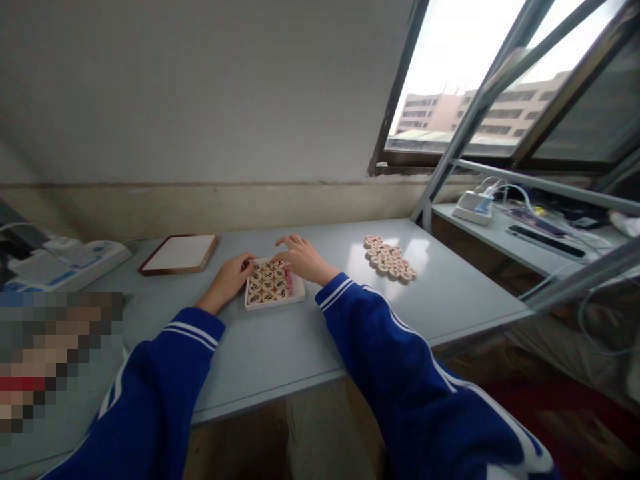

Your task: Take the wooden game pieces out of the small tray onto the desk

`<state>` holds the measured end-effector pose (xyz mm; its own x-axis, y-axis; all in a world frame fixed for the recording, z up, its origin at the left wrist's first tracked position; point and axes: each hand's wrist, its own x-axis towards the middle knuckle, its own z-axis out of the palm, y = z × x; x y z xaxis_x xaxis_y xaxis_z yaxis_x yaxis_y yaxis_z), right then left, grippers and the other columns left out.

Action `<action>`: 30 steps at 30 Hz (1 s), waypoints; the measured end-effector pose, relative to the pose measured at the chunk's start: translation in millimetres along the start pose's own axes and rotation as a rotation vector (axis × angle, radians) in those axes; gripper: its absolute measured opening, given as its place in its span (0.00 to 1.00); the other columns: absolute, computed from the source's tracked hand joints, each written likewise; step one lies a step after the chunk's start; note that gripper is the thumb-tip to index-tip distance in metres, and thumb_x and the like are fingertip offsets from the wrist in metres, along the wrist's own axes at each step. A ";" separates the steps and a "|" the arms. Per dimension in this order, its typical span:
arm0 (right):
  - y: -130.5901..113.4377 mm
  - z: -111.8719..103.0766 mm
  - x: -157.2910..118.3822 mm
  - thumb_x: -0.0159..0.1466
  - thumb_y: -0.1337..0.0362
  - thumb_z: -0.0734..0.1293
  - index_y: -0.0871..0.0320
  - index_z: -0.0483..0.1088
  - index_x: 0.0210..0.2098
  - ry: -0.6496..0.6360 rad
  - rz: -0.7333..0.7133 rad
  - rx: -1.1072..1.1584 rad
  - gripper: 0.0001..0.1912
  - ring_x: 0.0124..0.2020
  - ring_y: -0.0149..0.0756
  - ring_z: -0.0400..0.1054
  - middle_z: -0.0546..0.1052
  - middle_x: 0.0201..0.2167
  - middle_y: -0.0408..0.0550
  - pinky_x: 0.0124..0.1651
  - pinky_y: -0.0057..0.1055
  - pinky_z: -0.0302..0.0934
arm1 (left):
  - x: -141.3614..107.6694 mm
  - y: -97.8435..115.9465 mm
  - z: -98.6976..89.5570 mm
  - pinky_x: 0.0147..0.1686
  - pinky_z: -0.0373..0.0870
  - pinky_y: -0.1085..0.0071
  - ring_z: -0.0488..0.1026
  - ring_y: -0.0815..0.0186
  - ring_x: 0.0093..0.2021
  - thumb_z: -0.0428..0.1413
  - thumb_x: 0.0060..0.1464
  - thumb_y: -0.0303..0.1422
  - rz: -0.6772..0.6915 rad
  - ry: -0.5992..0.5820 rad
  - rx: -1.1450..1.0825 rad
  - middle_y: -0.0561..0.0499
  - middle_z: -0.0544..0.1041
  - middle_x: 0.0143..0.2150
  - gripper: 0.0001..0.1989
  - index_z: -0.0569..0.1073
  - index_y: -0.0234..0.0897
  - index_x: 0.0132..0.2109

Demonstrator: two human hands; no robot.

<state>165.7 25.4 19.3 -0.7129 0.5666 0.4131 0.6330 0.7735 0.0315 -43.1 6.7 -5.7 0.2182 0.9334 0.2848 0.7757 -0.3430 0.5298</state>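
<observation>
A shallow white box (300,293) sits on the desk, packed with rows of round xiangqi pieces (268,285) bearing dark characters. A strip with red markings shows at the right of these rows. At the box's left edge, my left hand (230,279) is closed on the rim, fingertips near the upper left corner. My right hand (304,259) hovers over the upper right part of the box, fingers apart, one reaching down to the pieces; whether it touches one I cannot tell. More xiangqi pieces (389,259), several with reddish markings, lie grouped on the desk to the right.
A flat white-topped box lid with a dark red rim (179,255) lies at the back left of the grey desk (270,353). Power strips (75,263) stand at the far left. A metal frame post (450,153) rises at the right, beside another desk with cables.
</observation>
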 end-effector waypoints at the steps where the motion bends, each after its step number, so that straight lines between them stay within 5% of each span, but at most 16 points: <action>1: 0.7 0.2 0.1 0.55 0.66 0.68 0.52 0.71 0.39 -0.005 0.005 0.010 0.11 0.49 0.41 0.51 0.62 0.50 0.48 0.45 0.35 0.50 | 0.2 0.0 0.1 0.34 0.63 0.70 0.69 0.62 0.34 0.43 0.51 0.40 -0.004 -0.003 -0.002 0.48 0.74 0.34 0.17 0.69 0.34 0.39; 7: 15.9 -9.4 -3.1 0.55 0.59 0.68 0.53 0.70 0.37 0.070 0.076 0.045 0.11 0.48 0.40 0.52 0.63 0.48 0.46 0.46 0.35 0.50 | -0.3 -0.8 0.9 0.33 0.62 0.71 0.69 0.63 0.34 0.42 0.52 0.40 -0.014 -0.014 0.037 0.48 0.74 0.35 0.17 0.69 0.35 0.40; 11: 50.4 -23.3 -23.5 0.56 0.58 0.67 0.54 0.70 0.36 0.128 0.343 -0.105 0.09 0.49 0.43 0.51 0.63 0.48 0.48 0.45 0.38 0.47 | -0.4 -1.5 1.1 0.34 0.62 0.71 0.69 0.63 0.35 0.42 0.53 0.40 -0.015 -0.011 0.038 0.48 0.74 0.35 0.17 0.69 0.35 0.40; 18: 100.0 -38.7 -77.4 0.55 0.62 0.65 0.59 0.72 0.32 -0.173 0.782 -0.376 0.08 0.44 0.46 0.54 0.66 0.40 0.55 0.43 0.41 0.46 | 0.0 -3.6 2.3 0.35 0.62 0.71 0.70 0.63 0.35 0.42 0.53 0.39 -0.025 -0.001 0.045 0.48 0.74 0.36 0.16 0.69 0.36 0.41; 21: 106.6 -44.5 -90.1 0.54 0.65 0.64 0.61 0.71 0.33 -0.196 0.898 -0.436 0.09 0.45 0.48 0.54 0.66 0.40 0.57 0.43 0.43 0.46 | -0.4 -3.0 2.2 0.34 0.62 0.71 0.70 0.63 0.35 0.42 0.53 0.38 -0.025 0.000 0.042 0.48 0.74 0.36 0.16 0.69 0.36 0.41; 25: 96.8 -51.1 -79.3 0.53 0.70 0.64 0.57 0.67 0.42 -0.027 0.799 -0.300 0.16 0.46 0.47 0.54 0.66 0.43 0.54 0.43 0.42 0.48 | -0.7 -2.8 2.2 0.36 0.62 0.71 0.70 0.63 0.36 0.42 0.53 0.37 -0.024 0.005 0.054 0.48 0.74 0.37 0.15 0.69 0.36 0.41; 28: 67.5 -48.1 -49.1 0.54 0.70 0.63 0.55 0.65 0.44 0.128 0.544 -0.043 0.17 0.45 0.41 0.57 0.66 0.44 0.50 0.44 0.36 0.50 | -1.2 -3.4 2.5 0.36 0.62 0.70 0.70 0.63 0.36 0.42 0.53 0.38 -0.017 0.006 0.046 0.48 0.74 0.37 0.16 0.69 0.36 0.41; 30: 40.5 -40.7 -27.9 0.55 0.71 0.63 0.55 0.65 0.43 0.088 0.329 0.156 0.16 0.40 0.35 0.60 0.68 0.41 0.46 0.44 0.32 0.52 | -2.0 -3.0 2.4 0.37 0.62 0.70 0.70 0.62 0.37 0.42 0.53 0.38 -0.009 0.007 0.044 0.47 0.74 0.37 0.16 0.69 0.35 0.41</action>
<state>223.6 29.4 46.1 -0.4462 0.7707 0.4550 0.7655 0.5920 -0.2520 -44.4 6.2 -9.8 0.2069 0.9356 0.2862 0.8028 -0.3295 0.4968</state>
